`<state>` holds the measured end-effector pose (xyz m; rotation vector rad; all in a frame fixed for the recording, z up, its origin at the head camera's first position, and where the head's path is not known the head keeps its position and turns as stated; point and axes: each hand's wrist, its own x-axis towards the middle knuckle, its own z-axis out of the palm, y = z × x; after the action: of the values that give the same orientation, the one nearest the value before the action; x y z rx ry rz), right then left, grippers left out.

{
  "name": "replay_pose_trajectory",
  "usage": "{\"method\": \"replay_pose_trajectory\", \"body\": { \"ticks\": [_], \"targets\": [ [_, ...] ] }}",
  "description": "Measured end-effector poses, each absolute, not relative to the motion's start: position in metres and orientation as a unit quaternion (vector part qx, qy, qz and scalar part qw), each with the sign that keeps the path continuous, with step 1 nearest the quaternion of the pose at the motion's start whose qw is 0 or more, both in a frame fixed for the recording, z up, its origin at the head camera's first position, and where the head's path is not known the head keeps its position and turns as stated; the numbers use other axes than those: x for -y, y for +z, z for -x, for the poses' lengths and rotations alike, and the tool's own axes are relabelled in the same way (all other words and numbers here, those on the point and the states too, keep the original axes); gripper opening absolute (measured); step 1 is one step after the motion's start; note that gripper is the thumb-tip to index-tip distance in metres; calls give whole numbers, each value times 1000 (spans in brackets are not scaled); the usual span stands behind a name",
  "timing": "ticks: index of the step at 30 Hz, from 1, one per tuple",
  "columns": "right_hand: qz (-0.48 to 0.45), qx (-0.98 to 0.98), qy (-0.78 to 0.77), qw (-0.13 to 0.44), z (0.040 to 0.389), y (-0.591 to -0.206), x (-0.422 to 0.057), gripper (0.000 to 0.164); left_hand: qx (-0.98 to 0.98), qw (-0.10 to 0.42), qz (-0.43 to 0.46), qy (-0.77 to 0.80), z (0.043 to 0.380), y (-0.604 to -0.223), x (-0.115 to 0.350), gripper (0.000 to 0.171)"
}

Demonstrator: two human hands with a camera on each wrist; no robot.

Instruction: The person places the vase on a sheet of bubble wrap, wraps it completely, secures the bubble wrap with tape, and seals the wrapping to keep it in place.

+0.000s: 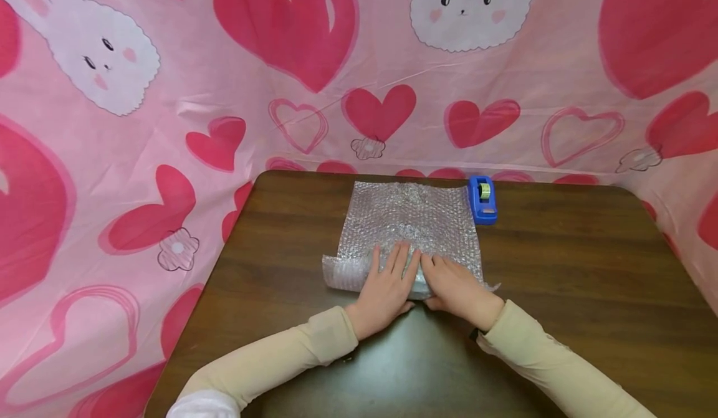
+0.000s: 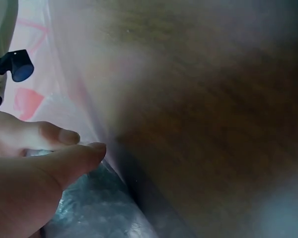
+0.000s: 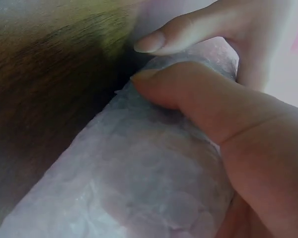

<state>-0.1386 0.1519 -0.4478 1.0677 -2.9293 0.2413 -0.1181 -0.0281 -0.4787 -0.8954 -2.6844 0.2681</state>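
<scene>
A sheet of clear bubble wrap (image 1: 412, 212) lies on the table, its near end rolled up around something pale bluish that cannot be made out. My left hand (image 1: 387, 290) rests on the roll, fingers mostly straight and spread over its top, thumb toward the near side. Close beside it, my right hand (image 1: 457, 287) holds the roll, fingers over the top and thumb on the near face. From the right wrist, the right thumb (image 3: 188, 94) presses the wrapped roll (image 3: 139, 178), with the left thumb (image 3: 179, 37) just beyond. The left wrist view shows both thumbs nearly meeting over the wrap (image 2: 99, 208).
A blue tape dispenser (image 1: 483, 200) with a roll of tape stands at the sheet's far right corner. The dark wooden table (image 1: 578, 262) reaches back to a pink curtain (image 1: 426, 75) printed with hearts and rabbits. A loose flap of wrap (image 1: 343, 273) sticks out left.
</scene>
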Motion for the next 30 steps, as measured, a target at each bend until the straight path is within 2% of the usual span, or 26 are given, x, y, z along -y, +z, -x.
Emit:
{"method": "replay_pose_trajectory", "body": {
  "ticks": [18, 23, 30],
  "targets": [
    [-337, 923, 140, -120, 151, -442, -156, 59, 940, 120, 320, 6, 128, -477, 24, 92],
    [-344, 921, 145, -116, 153, -444, -158, 59, 940, 117, 320, 7, 130, -478, 23, 91],
    [-343, 932, 100, -68, 149, -444, -159, 84, 942, 110, 317, 11, 132, -478, 22, 93]
  ]
}}
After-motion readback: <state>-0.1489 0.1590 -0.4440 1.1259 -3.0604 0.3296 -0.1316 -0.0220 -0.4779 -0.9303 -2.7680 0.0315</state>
